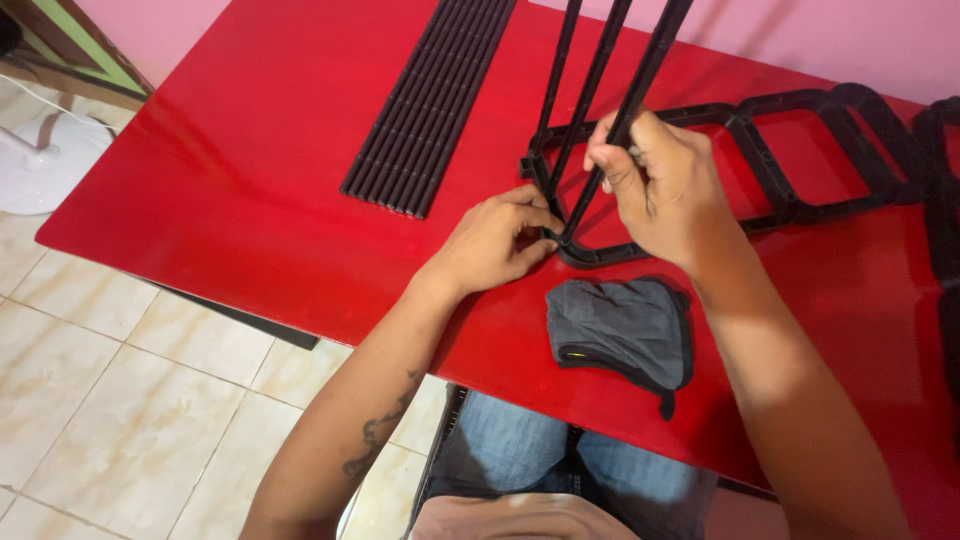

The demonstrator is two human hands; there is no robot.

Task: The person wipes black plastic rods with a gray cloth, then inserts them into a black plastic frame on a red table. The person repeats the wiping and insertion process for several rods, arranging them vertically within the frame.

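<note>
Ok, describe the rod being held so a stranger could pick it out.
On the red table, find the black hexagonal frame. Three black rods stand in its near corner; the right hand grips the rightmost rod, while the left hand pinches its base.

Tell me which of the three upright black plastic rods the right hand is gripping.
The right hand grips the rightmost upright black plastic rod, the one leaning furthest right. The other two rods stand free to its left, touched by neither hand.

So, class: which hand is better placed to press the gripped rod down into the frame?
Probably the right hand: it already grips the black rod above the black frame, while the left hand pinches the frame's corner.
</note>
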